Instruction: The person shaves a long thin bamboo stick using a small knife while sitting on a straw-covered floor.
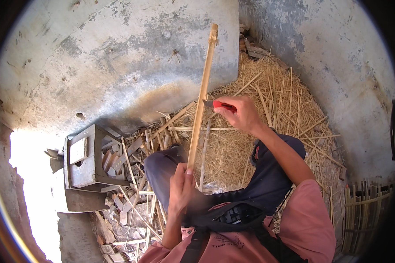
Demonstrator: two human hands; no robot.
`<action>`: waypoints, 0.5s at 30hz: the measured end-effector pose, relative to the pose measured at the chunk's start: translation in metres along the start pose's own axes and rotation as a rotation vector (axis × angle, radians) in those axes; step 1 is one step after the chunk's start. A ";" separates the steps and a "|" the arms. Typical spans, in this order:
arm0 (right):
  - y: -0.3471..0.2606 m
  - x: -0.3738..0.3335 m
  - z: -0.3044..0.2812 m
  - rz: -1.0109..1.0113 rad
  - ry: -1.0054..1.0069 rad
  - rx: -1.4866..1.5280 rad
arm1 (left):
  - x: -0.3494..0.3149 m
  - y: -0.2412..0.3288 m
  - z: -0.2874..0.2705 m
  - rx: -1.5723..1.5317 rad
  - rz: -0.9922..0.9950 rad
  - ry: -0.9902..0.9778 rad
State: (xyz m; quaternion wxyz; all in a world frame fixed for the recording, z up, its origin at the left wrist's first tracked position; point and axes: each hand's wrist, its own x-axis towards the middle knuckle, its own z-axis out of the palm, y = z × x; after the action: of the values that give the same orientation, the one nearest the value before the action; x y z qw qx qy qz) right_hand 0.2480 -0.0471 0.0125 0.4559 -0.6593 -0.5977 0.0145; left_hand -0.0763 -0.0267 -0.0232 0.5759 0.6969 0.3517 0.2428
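A long split bamboo strip (199, 118) rises from my lap, tilted slightly right toward the far wall, with a rough node near its upper end. My left hand (181, 184) is closed around its lower end. In my right hand (241, 112) is a knife (220, 105) with a red and black handle. Its short grey blade touches or nearly touches the strip's right edge around mid-length, where a notch or raised sliver shows. The fingers of my right hand wrap the handle.
Straw-like shavings and thin strips (259, 87) cover the floor ahead and to the right. A grey wooden box frame (83, 160) stands left, beside brick rubble (118, 210). Worn plaster walls (131, 48) enclose the corner. A slatted bamboo piece (366, 210) stands at right.
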 end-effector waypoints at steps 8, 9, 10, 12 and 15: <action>0.014 0.006 -0.002 -0.010 0.011 0.015 | -0.016 -0.004 -0.010 0.018 0.033 -0.045; 0.014 0.007 -0.003 0.013 -0.004 0.018 | -0.018 -0.003 -0.012 0.024 0.021 -0.049; 0.015 0.007 -0.003 0.018 -0.006 0.008 | -0.021 -0.001 -0.013 -0.003 -0.014 -0.049; 0.017 0.009 -0.004 0.027 -0.008 -0.008 | -0.027 0.006 -0.016 -0.054 -0.085 -0.049; 0.023 0.011 -0.003 0.048 0.023 0.018 | -0.035 0.009 -0.018 -0.064 -0.115 -0.059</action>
State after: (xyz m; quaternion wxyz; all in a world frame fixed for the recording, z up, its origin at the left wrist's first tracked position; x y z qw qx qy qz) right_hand 0.2705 -0.0368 0.0056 0.4682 -0.6696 -0.5762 0.0232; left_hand -0.1103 -0.0433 -0.0082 0.6212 0.6635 0.3660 0.1998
